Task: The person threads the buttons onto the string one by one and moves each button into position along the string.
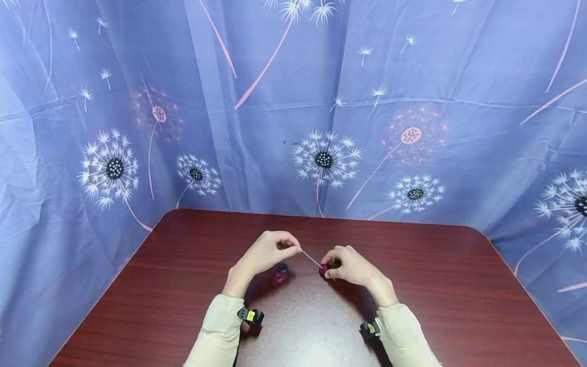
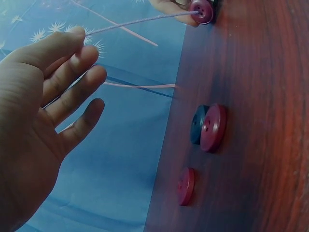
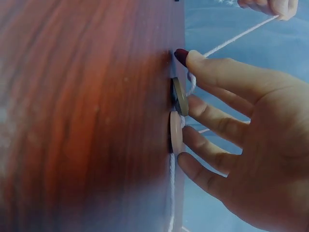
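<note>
Sleeves [image 1: 215, 329], pale, reach up to the hands, each w/ a black wrist cam [image 1: 252, 317] nr the cuff. L hand [image 1: 265, 253] is raised over the table [image 1: 183, 285], pinching string [image 1: 312, 259] btwn thumb & index tip; its other fingers are lightly bent, spaced apart & holding nothing. String runs taut from that pinch across the gap to R hand [image 1: 353, 266], slanting down to the holes of a dark red held button [image 1: 323, 270]. R hand grips this button btwn thumb & fingertip, low over the table; its other fingers are spread toward the tabletop. Right by those fingertips, per R wrist view, are an olive button [image 3: 180, 96] & a pale button [image 3: 175, 133], close together, seen edge-on, w/ string beside both; can't tell if the fingers touch them, or how string passes thru. A length of string also trails past the pale button, on the side away from L hand. Below L hand, btwn it & the wearer, a teal button [image 2: 197, 124] & a red button [image 2: 214, 128] lie side by side; can't tell if they touch. A 2nd red button [image 2: 186, 187] lies apart from that pair, farther from R hand. Beyond both hands, past the table edge, hangs a blue dandelion-print curtain [image 1: 257, 137].
</note>
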A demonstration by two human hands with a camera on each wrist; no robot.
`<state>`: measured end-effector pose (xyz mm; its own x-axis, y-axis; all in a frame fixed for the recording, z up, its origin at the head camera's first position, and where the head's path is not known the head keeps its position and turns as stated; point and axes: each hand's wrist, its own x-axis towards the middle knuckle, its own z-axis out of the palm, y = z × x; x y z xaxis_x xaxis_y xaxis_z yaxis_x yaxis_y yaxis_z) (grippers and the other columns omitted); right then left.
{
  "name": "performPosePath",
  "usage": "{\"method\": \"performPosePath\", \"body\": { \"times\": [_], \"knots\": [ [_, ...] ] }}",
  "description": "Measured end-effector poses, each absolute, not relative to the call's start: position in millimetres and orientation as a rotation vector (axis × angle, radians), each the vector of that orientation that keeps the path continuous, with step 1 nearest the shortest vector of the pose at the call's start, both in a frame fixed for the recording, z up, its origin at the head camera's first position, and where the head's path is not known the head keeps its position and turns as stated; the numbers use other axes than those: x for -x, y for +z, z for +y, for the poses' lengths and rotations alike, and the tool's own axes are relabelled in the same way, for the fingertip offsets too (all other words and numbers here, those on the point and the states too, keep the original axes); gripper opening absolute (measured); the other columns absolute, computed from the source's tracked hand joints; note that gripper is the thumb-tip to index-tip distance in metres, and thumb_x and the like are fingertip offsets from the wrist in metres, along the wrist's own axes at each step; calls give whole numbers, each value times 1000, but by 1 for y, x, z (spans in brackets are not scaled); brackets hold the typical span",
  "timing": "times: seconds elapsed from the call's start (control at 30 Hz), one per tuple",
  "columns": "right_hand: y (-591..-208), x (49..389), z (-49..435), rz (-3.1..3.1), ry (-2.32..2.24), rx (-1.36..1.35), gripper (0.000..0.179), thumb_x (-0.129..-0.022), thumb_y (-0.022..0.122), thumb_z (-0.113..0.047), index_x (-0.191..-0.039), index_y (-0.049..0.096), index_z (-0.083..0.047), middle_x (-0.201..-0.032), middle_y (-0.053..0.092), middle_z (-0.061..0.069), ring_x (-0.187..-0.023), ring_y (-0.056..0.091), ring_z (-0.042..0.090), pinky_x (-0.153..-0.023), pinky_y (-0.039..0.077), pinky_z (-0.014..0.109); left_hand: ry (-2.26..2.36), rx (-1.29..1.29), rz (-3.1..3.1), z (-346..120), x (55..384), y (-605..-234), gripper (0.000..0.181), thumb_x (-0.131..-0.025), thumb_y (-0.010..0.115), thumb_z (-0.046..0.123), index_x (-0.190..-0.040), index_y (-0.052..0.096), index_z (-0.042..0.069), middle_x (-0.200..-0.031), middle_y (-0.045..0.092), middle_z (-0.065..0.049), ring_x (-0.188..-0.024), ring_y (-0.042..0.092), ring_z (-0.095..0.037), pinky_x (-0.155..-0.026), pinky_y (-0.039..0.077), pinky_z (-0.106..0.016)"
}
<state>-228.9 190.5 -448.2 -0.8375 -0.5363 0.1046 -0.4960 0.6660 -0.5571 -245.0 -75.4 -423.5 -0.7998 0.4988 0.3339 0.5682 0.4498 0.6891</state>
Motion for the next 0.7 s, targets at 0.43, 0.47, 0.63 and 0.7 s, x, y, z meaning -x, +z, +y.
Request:
{"method": "performPosePath", "body": {
  "times": [0.43,0.47,0.63,0.7],
  "knots": [
    [-448,224,188,2921,-776,731,22,-76,84,-17,-97,78,-21,-90,62,0,-86,43,17,-74,36,30,-1275,957,-2635,-73,244,-425,6,-90,74,31,-89,74,25,-78,67,16,-75,60,-1,-74,52,-23],
    [-448,224,188,2924,-768,729,23,-76,84,-18,-97,78,-21,-90,62,0,-86,43,17,-74,36,29,-1276,960,-2637,-73,244,-425,7,-90,73,31,-89,74,25,-79,67,16,-76,60,-1,-74,52,-23],
    [-445,223,189,2913,-784,741,24,-76,83,-17,-99,78,-19,-94,64,0,-88,44,17,-76,36,29,-1285,975,-2643,-72,244,-426,7,-91,72,30,-89,74,23,-79,67,15,-76,60,-2,-75,52,-23],
    [-443,224,189,2911,-819,748,22,-78,80,-16,-100,78,-17,-94,64,0,-91,45,19,-78,38,30,-1287,974,-2644,-71,244,-426,7,-91,72,30,-89,74,23,-79,67,15,-76,61,-2,-75,51,-23]
  ]
}}
